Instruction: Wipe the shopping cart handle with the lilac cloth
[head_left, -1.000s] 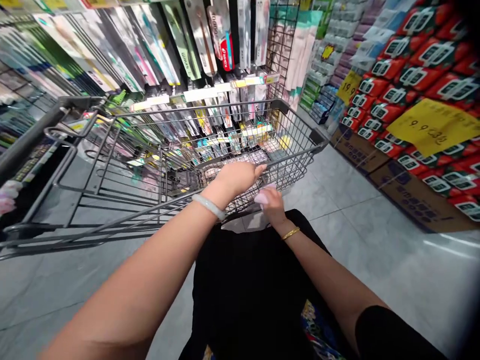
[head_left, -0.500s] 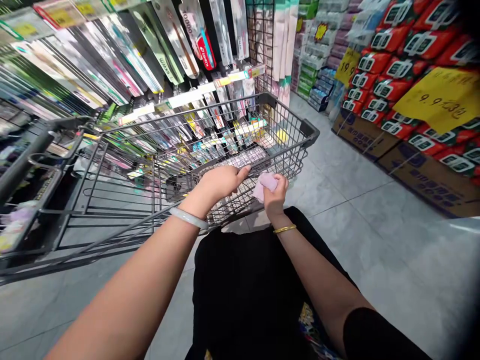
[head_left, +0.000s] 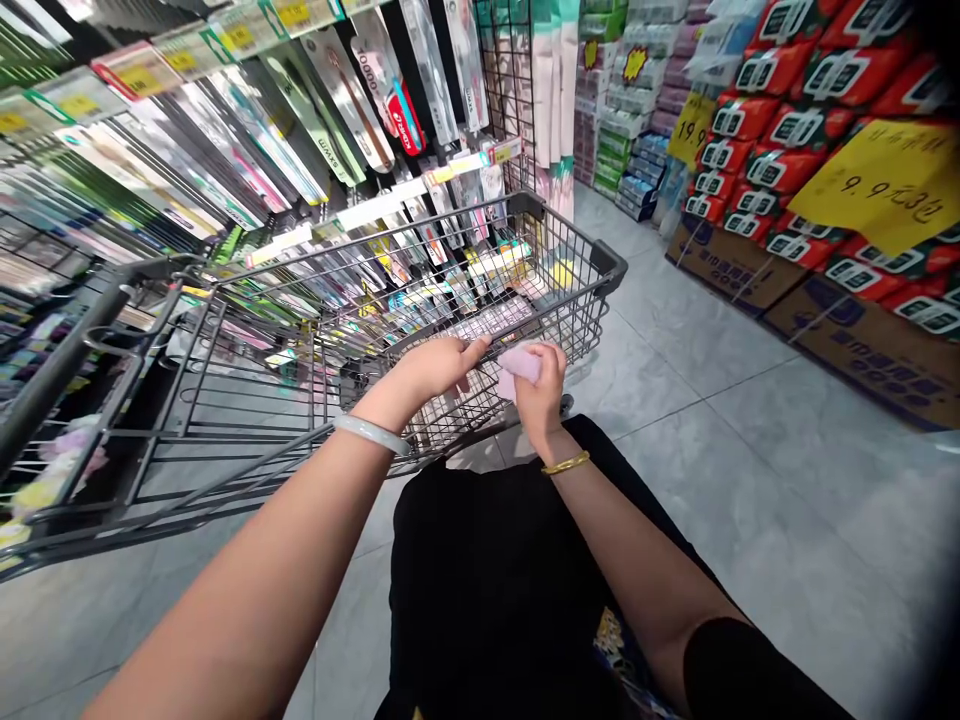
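A grey wire shopping cart (head_left: 592,262) stands in front of me in a store aisle. My left hand (head_left: 435,367), with a pale bangle on the wrist, is closed over the cart's near rim. Just to its right, my right hand (head_left: 541,388), with a gold bracelet on the wrist, is closed on a small pink cloth-like item (head_left: 516,364) at the same rim. Flat packets lie on the cart's floor; I cannot make them out through the mesh.
Racks of hanging toothbrush packs (head_left: 360,100) line the left side. On the right, red packs (head_left: 795,130) are stacked on cardboard boxes (head_left: 862,345) with yellow price signs (head_left: 885,185). Grey tiled floor (head_left: 750,450) runs ahead between them.
My right hand has risen from below the rim to the rim with the pink item. The cart has swung slightly left, and the shelves have come closer.
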